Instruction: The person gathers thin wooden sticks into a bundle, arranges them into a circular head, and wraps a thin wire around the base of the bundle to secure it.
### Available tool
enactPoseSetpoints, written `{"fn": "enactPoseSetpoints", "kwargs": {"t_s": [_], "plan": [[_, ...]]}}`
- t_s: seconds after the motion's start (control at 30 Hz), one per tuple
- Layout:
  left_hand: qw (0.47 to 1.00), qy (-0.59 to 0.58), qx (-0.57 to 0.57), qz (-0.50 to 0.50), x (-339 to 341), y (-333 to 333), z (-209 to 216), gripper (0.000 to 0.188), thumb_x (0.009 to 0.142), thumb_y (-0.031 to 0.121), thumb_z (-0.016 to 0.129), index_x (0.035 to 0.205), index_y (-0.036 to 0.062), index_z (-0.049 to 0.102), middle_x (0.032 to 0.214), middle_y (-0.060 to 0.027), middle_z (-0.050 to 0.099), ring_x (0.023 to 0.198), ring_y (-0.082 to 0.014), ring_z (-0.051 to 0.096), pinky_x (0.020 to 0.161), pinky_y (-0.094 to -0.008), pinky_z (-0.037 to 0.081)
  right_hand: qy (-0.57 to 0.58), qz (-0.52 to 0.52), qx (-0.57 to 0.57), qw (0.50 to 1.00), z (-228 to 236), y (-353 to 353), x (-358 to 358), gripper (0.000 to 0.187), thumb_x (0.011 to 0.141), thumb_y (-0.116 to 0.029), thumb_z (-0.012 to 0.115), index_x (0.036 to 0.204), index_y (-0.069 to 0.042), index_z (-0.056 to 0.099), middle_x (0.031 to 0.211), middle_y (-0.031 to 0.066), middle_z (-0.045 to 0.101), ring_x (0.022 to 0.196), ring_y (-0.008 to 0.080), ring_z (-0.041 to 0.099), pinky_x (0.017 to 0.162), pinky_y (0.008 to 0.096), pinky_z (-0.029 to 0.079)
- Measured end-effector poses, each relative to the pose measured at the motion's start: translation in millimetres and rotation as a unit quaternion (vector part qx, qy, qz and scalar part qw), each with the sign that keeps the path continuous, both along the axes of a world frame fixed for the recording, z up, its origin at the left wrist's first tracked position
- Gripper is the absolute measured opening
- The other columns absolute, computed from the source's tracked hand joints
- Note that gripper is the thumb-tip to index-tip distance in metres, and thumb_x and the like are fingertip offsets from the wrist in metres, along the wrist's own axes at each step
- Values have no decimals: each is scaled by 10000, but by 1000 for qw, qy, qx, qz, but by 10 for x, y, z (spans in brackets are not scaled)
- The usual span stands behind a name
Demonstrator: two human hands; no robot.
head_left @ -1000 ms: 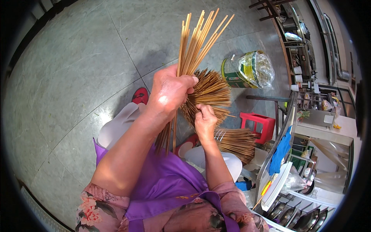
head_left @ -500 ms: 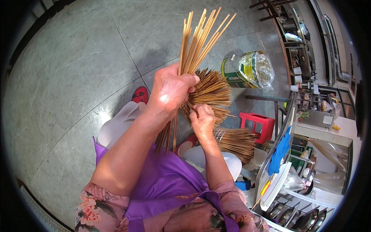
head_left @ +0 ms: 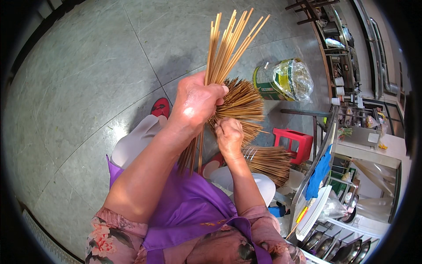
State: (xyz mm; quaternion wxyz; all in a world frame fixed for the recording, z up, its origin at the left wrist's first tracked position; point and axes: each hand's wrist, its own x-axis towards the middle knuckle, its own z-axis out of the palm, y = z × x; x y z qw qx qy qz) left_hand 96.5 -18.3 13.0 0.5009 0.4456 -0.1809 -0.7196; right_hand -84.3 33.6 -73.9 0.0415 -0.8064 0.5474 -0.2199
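Observation:
My left hand [head_left: 193, 99] is wrapped round a loose bunch of bamboo skewers [head_left: 226, 48]. Their pale ends fan out above the fist, and the darker ends come out below it, over my lap. Beneath and to the right sits a thick, dense bundle of brown skewers [head_left: 244, 103], spread like a brush. At that bundle's near side, my right hand [head_left: 230, 136] has its fingers drawn together. Whatever lies between those fingertips is hidden. A second bundle of skewers [head_left: 269, 163], with a pale band round it, lies beside my right knee.
A green and yellow tub [head_left: 281, 81] covered in clear plastic stands on the tiled floor. Near it is a red stool [head_left: 299, 143]. On my right, a table edge carries a blue cloth [head_left: 318, 176] and white sheets [head_left: 314, 211]. Several pans lie on a shelf at lower right.
My right hand has shifted very slightly up and left along the dense bundle. The left hand keeps its hold on the skewers, almost still.

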Motion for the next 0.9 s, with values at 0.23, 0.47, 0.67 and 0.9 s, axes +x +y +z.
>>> {"fn": "enactPoseSetpoints", "kwargs": {"t_s": [0.23, 0.47, 0.67, 0.9], "plan": [[997, -9, -28, -71, -36, 13, -7, 97, 735, 87, 574, 762, 2, 536, 620, -57, 532, 457, -102, 460, 423, -231, 371, -149, -42, -35, 987, 540, -7, 123, 104, 681, 50, 585, 766, -2, 555, 779, 125, 574, 694, 246, 561, 636, 315, 450], [980, 13, -115, -162, -47, 58, -84, 225, 746, 108, 592, 916, -34, 551, 809, -101, 597, 682, -154, 573, 627, -255, 456, -379, -11, -64, 923, 1426, 50, 289, 129, 796, 77, 500, 919, 42, 517, 860, 168, 587, 693, 159, 576, 600, 250, 502], [958, 25, -201, -202, -26, 109, 8, 244, 744, 108, 597, 939, -34, 558, 841, -105, 605, 761, -162, 578, 703, -276, 454, -428, 69, -114, 894, 1970, -8, 466, 160, 827, 4, 498, 982, 27, 470, 823, 192, 577, 698, 207, 577, 517, 250, 493], [963, 73, -181, -188, 107, 119, 65, 139, 748, 151, 589, 790, 26, 545, 650, -50, 550, 537, -102, 487, 496, -228, 394, -541, 49, -81, 836, 2078, -302, 521, 221, 854, -66, 482, 1056, 20, 458, 803, 163, 575, 635, 209, 569, 566, 286, 497]]}}
